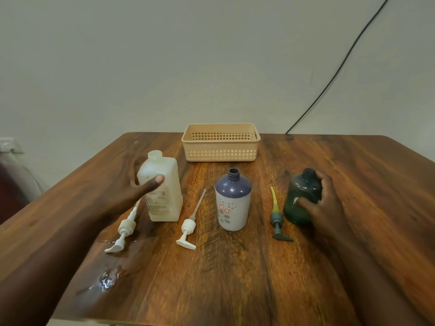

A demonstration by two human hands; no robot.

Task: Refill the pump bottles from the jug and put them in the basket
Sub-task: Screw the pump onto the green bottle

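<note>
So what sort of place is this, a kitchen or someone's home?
Probably a plain room in a home or office, not clearly a kitchen: a wooden table against a bare wall, a black cable running down it, and a small plastic basket.

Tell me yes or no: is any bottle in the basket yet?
No, the basket holds nothing; the purple bottle and green bottle stand on the table.

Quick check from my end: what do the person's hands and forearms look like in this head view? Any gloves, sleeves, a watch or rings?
Both are bare. The left hand and right hand wear no gloves, and no ring shows on the visible fingers. Both forearms are uncovered up to the frame edge: no sleeves, watch, bands, cables or markings in view.
</note>
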